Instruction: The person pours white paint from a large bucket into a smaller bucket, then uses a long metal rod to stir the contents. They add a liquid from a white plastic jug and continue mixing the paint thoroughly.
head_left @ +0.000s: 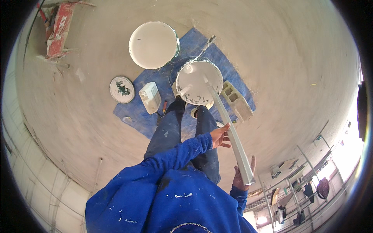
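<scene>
Closest to the lens: silver chain (190,224) at the lower edge, on a paint-flecked blue sweatshirt (171,194). Long straight bar (233,138) sits right of the legs (167,132), aslant: near end low and right by the right hand (241,180), far end up and left, down over the rim into the white-lined bucket (190,100). Long axis runs bucket to right hand, tilted. Whether the far tip is sunk in the white material, can't tell. Bar looks pale grey, smooth, lengthwise edges, whiter toward the bucket; near end cut off square-ish.

Left hand (220,137): grip apart, thumb and fingers loosely spread at the bar's left edge about midway. Right hand: grip apart too, thumb and one finger extended either side of the near end; palm mostly hidden behind it.

Around: white-coated rod tool (205,46) on the bucket rim, hollow block (237,101) just right of the bucket, white jug (150,98) on the left, all over a blue sheet (136,120). Second round pail (178,47) beyond, green-blotched lid (122,89) by the sheet's left edge
</scene>
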Motion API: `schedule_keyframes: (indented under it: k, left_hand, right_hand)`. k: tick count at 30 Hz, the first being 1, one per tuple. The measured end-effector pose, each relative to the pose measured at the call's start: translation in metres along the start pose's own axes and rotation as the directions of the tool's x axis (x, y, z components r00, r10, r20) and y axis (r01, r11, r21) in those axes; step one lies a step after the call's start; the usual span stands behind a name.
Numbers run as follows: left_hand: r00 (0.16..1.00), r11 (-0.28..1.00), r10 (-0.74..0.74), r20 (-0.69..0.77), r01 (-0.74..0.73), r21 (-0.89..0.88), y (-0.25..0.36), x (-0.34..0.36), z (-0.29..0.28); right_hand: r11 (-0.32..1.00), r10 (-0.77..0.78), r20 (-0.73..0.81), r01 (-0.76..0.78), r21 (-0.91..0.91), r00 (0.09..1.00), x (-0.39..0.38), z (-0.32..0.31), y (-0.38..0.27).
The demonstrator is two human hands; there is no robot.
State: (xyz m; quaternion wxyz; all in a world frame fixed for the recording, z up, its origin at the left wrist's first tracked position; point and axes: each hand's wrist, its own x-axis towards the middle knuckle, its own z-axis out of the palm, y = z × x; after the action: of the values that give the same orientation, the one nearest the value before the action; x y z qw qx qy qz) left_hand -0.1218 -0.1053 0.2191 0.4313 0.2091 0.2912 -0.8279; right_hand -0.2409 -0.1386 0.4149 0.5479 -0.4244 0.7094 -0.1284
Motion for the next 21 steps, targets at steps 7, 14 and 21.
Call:
schedule_keyframes:
  k: [7, 14, 21]
  left_hand:
    - [0.986, 0.935, -0.078, 0.146, 0.022, 0.353, 0.061, 0.004, -0.035]
    - [0.862, 0.511, 0.505, -0.041, -0.261, 0.819, 0.177, -0.013, -0.129]
    - [0.492, 0.179, 0.829, -0.265, 0.215, 0.96, 0.305, 0.032, -0.17]
  right_hand:
    - [0.689, -0.724, -0.008, 0.722, -0.057, 0.69, 0.088, 0.068, -0.059]
    - [0.682, -0.716, -0.124, 0.726, 0.083, 0.687, 0.15, 0.064, -0.077]
    - [0.716, -0.692, -0.03, 0.692, 0.094, 0.721, 0.175, -0.004, -0.047]
